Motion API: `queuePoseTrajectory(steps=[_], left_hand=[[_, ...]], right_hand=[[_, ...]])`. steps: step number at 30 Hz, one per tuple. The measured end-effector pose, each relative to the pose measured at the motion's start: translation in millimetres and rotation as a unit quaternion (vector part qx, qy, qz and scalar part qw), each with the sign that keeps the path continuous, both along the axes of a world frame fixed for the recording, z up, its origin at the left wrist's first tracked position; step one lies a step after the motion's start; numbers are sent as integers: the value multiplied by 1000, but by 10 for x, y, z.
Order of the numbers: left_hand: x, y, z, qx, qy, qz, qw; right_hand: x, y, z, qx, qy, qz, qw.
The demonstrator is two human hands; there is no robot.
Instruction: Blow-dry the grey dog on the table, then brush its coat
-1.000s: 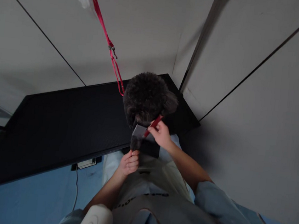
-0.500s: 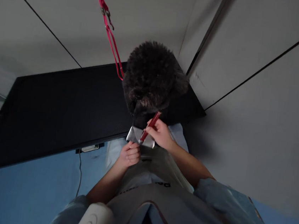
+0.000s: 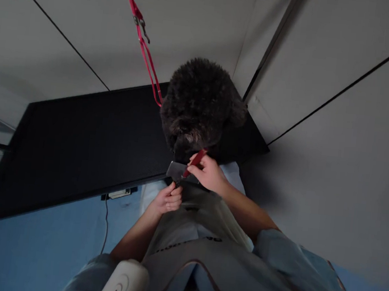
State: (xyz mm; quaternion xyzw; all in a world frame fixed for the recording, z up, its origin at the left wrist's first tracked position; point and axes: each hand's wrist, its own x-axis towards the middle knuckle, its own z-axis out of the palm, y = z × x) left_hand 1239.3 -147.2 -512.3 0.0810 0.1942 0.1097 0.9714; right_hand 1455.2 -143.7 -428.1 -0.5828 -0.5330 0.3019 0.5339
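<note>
Gripping red-handled slicker brush (image 3: 198, 158) in closed R hand (image 3: 208, 173), near dk. curly-coated dog (image 3: 201, 97) at blk. grooming table (image 3: 90, 148). Pinching dk. fur (image 3: 176, 183), mostly hidden, in tightly curled L hand (image 3: 168, 199).

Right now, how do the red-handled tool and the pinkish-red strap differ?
Pose: the red-handled tool is gripped in the right hand; the strap slants down from the picture's top edge.
Shape: the tool has a flat grey head; the strap is a narrow band with a metal clip.
Length: the strap looks longer than the tool.
Shared: reddish colour.
</note>
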Motion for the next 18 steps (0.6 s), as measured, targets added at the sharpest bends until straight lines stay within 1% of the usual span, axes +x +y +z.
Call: queuePoseTrajectory(steps=[1, 4, 5, 8, 9, 10, 12, 13, 14, 16, 17, 18], left_hand=[[-3, -2, -31, -1, 4, 3, 1000], [-19, -16, -133, -8, -6, -1, 1000], [-23, -21, -165, -10, -14, -10, 1000], [-23, -45, -235, -13, -20, -14, 1000], [-16, -55, -246, -11, -17, -11, 1000], [-7, -67, -249, -7, -17, -11, 1000], [21, -91, -233, 4, -24, -22, 999], [38, -104, -215, 11, -30, -32, 999], [56, -117, -192, 21, -35, -43, 998], [98, -145, -138, 46, -36, -54, 997], [120, -160, -112, 64, -29, -54, 996], [143, -176, -88, 87, -16, -49, 995]], right_hand=[[9, 12, 11, 9, -9, -6, 1000], [23, 19, 36, 75, -40, -124, 989], [17, 13, 40, 85, -48, -122, 988], [-24, -8, 56, 57, -64, -33, 996], [-38, -13, 70, 48, -73, -29, 996], [-51, -18, 91, 47, -82, -49, 994], [-75, -32, 149, 64, -96, -103, 988], [-86, -39, 180, 68, -103, -96, 988], [-94, -45, 210, 62, -110, -66, 990], [-93, -46, 258, 29, -133, 9, 991], [-83, -42, 274, 14, -147, 22, 989], [-69, -39, 286, 8, -160, 8, 987]])
